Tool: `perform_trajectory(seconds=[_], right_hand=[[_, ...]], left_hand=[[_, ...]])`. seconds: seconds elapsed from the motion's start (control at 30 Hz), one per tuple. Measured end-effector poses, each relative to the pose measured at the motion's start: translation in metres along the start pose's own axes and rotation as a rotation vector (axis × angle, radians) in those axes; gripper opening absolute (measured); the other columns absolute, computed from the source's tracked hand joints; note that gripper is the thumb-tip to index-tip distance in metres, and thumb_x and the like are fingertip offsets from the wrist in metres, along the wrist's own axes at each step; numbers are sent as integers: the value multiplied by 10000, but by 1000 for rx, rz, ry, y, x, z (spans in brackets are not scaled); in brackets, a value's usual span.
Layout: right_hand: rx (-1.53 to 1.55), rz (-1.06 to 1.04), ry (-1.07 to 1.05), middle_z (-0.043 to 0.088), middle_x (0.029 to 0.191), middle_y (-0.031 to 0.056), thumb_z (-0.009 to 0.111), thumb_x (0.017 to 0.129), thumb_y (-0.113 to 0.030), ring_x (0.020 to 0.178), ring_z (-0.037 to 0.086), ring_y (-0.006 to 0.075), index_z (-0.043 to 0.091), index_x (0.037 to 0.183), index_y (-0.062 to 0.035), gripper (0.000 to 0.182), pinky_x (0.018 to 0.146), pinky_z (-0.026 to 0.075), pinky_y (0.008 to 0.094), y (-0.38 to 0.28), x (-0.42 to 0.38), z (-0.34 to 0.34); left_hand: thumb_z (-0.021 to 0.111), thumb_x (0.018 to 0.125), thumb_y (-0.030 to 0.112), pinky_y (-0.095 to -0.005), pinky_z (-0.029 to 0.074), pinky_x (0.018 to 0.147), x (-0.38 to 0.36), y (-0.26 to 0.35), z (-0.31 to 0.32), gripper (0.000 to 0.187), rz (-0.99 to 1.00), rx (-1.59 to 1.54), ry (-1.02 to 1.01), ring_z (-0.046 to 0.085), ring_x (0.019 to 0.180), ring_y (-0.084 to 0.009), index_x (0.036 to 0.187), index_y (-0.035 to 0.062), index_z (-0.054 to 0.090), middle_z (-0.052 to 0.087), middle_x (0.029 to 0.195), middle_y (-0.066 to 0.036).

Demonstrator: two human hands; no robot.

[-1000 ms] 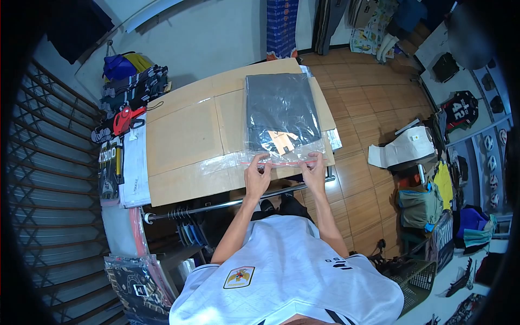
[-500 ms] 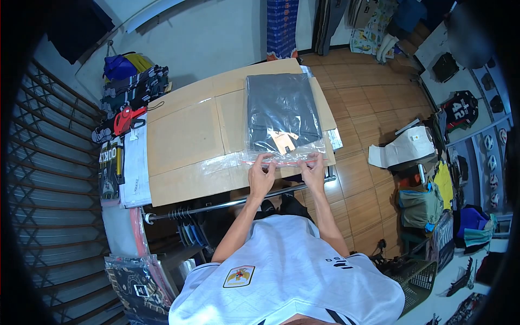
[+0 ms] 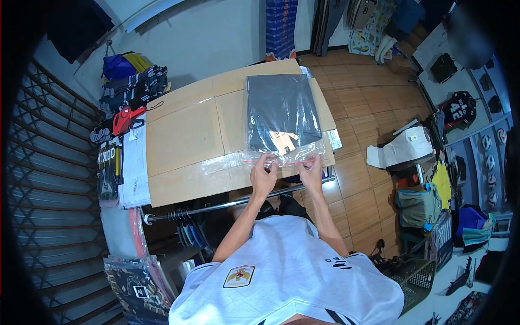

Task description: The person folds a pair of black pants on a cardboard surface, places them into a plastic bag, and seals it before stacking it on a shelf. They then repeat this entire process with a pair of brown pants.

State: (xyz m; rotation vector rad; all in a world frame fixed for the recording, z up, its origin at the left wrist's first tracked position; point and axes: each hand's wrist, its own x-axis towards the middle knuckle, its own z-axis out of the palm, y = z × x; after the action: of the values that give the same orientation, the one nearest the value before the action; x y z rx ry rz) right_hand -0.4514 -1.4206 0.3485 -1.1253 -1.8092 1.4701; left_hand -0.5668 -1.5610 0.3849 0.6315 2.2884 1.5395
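Observation:
A clear plastic zip bag [image 3: 312,147] lies flat on a cardboard-topped table, its red-lined opening facing me. Inside is a folded dark grey garment [image 3: 281,105] with a tan paper tag [image 3: 283,143] near its lower edge. My left hand [image 3: 264,174] pinches the red-lined edge left of its middle. Farther right along that edge, my right hand [image 3: 310,173] pinches it too, thumb and fingers together. Whether the zip is sealed cannot be made out.
Cardboard [image 3: 184,130] covers the table, with a metal rail [image 3: 227,203] along its near side. A red tape dispenser [image 3: 126,120] sits at the left among folded clothes. Packaged garments [image 3: 141,281] stand lower left. A white-covered stack [image 3: 406,146] is on the right.
My right hand has shifted slightly left along the red-lined edge, closer to my left hand. My left hand has moved a little right. The bag stays in place.

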Motion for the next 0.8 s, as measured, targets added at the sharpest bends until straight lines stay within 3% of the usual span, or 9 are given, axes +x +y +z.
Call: perform_trajectory(seconds=[0.23,0.33,0.43,0.53,0.6,0.77,0.8], right_hand=[[17,-138,55,598,1102,198,809,866,-61,912,693,261,446,1194,39,500,778,606,357,18,3,12],[142,-39,0,565,1123,190,799,891,-50,866,667,205,387,1247,-2,547,791,588,310,25,6,13],[227,-22,81,604,1041,181,804,883,-44,750,627,158,356,1263,-21,587,659,554,273,6,-3,7],[155,12,159,649,958,161,820,873,-63,652,570,118,341,1277,-26,628,523,458,249,32,9,-12],[212,48,202,669,940,164,825,871,-80,622,545,107,331,1291,-31,650,481,405,251,34,13,-29],[217,166,241,708,976,179,809,882,-125,623,561,114,323,1310,-43,653,476,415,251,12,14,-59],[195,188,230,717,1015,199,790,878,-100,654,609,133,334,1307,-48,628,489,439,260,4,14,-61]], left_hand=[[711,925,177,-372,447,557,-1,0,-2,190,1,25,-1,586,528,-189,1098,98,714,618,600,-79],[719,923,159,-349,450,560,-1,-1,-3,198,-22,6,-5,573,532,-164,1100,72,701,630,636,-78],[717,948,99,-280,420,533,0,-14,-1,182,62,-160,59,541,591,-72,1111,31,671,646,726,-30],[705,959,68,-252,438,560,-1,-22,-14,183,55,-179,139,565,655,-59,1128,27,647,666,799,-32],[704,962,67,-239,430,564,-1,-29,-25,206,10,-233,168,563,665,-51,1151,35,628,666,791,-26],[687,973,46,-208,424,606,0,-49,-50,230,-48,-386,226,547,675,-35,1184,41,595,670,768,-7],[664,983,36,-207,434,631,-1,-49,-55,211,-49,-397,220,557,682,-40,1183,42,596,676,759,-9]])
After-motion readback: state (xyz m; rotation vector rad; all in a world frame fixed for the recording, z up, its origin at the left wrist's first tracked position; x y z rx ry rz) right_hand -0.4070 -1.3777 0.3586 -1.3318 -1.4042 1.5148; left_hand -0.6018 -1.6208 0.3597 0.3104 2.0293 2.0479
